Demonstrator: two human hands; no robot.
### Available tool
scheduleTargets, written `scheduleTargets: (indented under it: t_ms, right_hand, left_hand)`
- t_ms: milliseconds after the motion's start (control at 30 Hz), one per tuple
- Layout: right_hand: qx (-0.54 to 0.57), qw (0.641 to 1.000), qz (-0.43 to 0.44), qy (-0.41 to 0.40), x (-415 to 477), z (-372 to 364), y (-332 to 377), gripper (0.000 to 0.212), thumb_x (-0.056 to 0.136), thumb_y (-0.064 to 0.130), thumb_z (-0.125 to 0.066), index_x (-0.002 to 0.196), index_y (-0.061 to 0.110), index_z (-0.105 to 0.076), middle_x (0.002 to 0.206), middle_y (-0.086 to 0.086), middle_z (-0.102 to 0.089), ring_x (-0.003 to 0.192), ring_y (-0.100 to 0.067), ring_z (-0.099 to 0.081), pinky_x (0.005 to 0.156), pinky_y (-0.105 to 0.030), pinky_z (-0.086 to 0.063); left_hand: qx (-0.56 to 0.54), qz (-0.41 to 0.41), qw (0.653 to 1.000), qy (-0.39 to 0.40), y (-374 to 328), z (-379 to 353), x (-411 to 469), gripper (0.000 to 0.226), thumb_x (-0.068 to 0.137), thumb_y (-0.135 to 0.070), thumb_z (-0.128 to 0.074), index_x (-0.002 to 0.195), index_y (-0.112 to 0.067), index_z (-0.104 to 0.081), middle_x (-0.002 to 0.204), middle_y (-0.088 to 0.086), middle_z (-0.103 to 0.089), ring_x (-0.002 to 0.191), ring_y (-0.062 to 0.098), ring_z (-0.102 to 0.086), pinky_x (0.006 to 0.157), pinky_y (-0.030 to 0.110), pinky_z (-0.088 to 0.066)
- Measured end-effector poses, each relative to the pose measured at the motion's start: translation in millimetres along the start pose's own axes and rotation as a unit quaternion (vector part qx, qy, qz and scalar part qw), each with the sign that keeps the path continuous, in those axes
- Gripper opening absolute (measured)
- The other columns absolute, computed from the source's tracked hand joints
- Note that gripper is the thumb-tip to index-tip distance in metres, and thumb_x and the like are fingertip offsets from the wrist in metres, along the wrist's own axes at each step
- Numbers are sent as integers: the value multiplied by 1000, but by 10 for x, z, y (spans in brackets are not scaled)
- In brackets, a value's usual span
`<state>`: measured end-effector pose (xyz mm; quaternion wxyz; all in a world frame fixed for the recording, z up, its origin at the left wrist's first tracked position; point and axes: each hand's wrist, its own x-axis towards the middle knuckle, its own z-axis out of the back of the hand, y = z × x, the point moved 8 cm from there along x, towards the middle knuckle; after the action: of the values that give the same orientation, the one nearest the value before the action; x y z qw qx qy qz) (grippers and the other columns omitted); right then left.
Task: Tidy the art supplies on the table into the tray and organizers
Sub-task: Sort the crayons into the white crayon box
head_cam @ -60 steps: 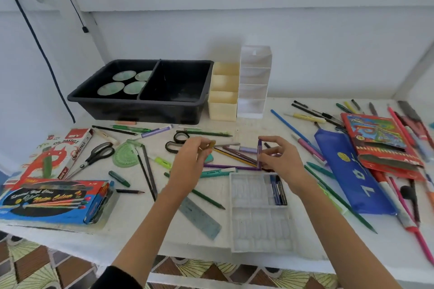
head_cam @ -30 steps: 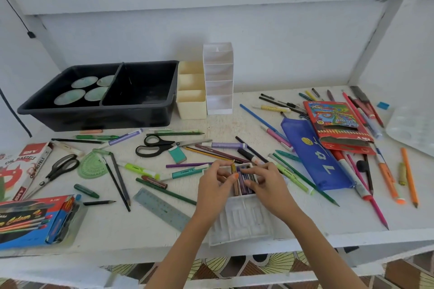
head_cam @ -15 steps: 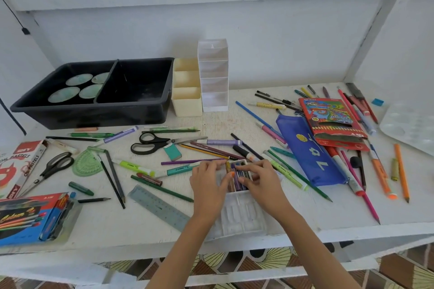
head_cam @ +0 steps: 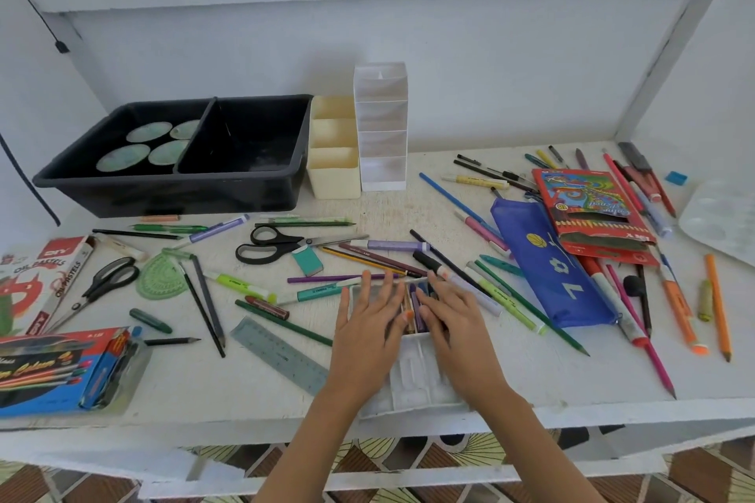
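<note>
A white plastic crayon tray (head_cam: 412,376) lies at the table's front edge. Several oil pastels (head_cam: 416,306) sit in its far end. My left hand (head_cam: 367,323) lies flat on the tray's left side with fingers straight, touching the pastels. My right hand (head_cam: 453,319) rests on the tray's right side, fingers extended over the pastels. A black two-compartment tray (head_cam: 245,192) stands at the back left, with a cream organizer (head_cam: 333,171) and a white organizer (head_cam: 382,135) beside it. Loose pens and pencils (head_cam: 376,257) lie scattered beyond my hands.
Black scissors (head_cam: 269,243), a teal eraser (head_cam: 308,261), a grey ruler (head_cam: 282,353) and a green protractor (head_cam: 159,278) lie left of the hands. A blue pencil pouch (head_cam: 547,261) and red pencil box (head_cam: 588,208) lie right. Boxes (head_cam: 53,368) sit at front left.
Both hands came down from holding pastels above the table onto the crayon tray. Since half a second ago their fingers have flattened over the pastels in it.
</note>
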<state>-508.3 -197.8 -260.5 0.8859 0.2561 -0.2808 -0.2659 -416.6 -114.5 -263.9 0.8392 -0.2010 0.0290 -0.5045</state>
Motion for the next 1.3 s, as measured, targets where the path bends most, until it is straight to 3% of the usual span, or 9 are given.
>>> scheduleTargets:
  t_ms: [167, 267, 433, 533, 700, 833, 1000, 1133, 1300]
  right_hand:
    - [-83, 996, 8, 39, -3, -61, 36, 49, 92, 36, -31, 123, 14, -63, 134, -5, -55, 122, -22, -54, 88, -43, -51]
    - [-124, 992, 8, 39, 10, -56, 104, 46, 91, 31, -34, 115, 11, -67, 126, -8, -61, 108, -26, -63, 74, -41, -55]
    - [-164, 986, 8, 11, 31, -33, 168, 32, 86, 22, -51, 107, 7, -70, 117, -12, -67, 96, -30, -64, 72, -42, -55]
    - [-169, 985, -19, -9, 104, 53, 250, 18, 82, 11, -65, 99, 8, -70, 104, -8, -70, 99, -31, -58, 78, -45, -48]
    - [-29, 999, 24, -28, 347, -95, 779, 20, 82, 3, -59, 99, 7, -69, 93, -9, -69, 91, -29, -56, 81, -44, -47]
    - [51, 992, 76, 89, 479, -689, 1300, 22, 89, 6, -56, 107, 11, -68, 101, -4, -68, 93, -21, -57, 83, -33, -46]
    - [-5, 974, 72, 215, 533, -1306, 1614, 22, 94, 15, -51, 111, 13, -64, 105, -7, -63, 99, -20, -55, 83, -33, -46]
    - [-68, 970, 51, 227, 534, -1438, 1675, 22, 93, 11, -51, 113, 10, -60, 107, -11, -58, 101, -24, -52, 81, -35, -46]
    - [-36, 973, 25, 225, 550, -1470, 1679, 30, 89, 5, -53, 118, 12, -57, 111, -11, -53, 104, -26, -50, 84, -36, -46]
  left_hand:
    - [34, -1, 999, -21, -15, 8, 15, 59, 93, -46, -12, 143, -25, -35, 152, -9, -19, 145, 22, -8, 114, 36, 9]
    - [51, 20, 998, 27, -9, -24, 55, 73, 84, -52, 5, 147, -29, -25, 155, -10, -11, 145, 19, 5, 112, 41, 19]
    - [25, 36, 997, 62, -60, -4, 56, 85, 78, -62, 21, 150, -28, -10, 156, -10, 8, 141, 14, 22, 105, 36, 29]
    - [-82, 68, 994, -3, 30, 172, -79, 75, 82, -53, 10, 148, -29, -16, 150, -15, 9, 138, 0, 17, 103, 20, 30]
    - [-262, 186, 928, -187, 519, 640, -422, 34, 102, -23, -32, 133, -29, -45, 140, -17, -36, 135, -4, -26, 114, 14, -3]
    - [-302, 252, 871, -294, 900, 945, -774, 28, 100, -14, -38, 120, -27, -54, 110, -14, -60, 94, -7, -52, 84, 7, -39]
    - [-304, 289, 841, -341, 1217, 1063, -1035, 26, 98, -10, -41, 116, -20, -58, 110, -10, -60, 99, -2, -54, 83, 7, -40]
    - [-276, 306, 843, -346, 1370, 1092, -1151, 28, 97, -7, -43, 118, -16, -58, 112, -7, -60, 103, 5, -54, 81, 2, -38]
    - [-255, 305, 857, -329, 1501, 1134, -1192, 27, 94, -5, -48, 116, -17, -59, 109, -6, -61, 103, 6, -55, 87, 12, -41]
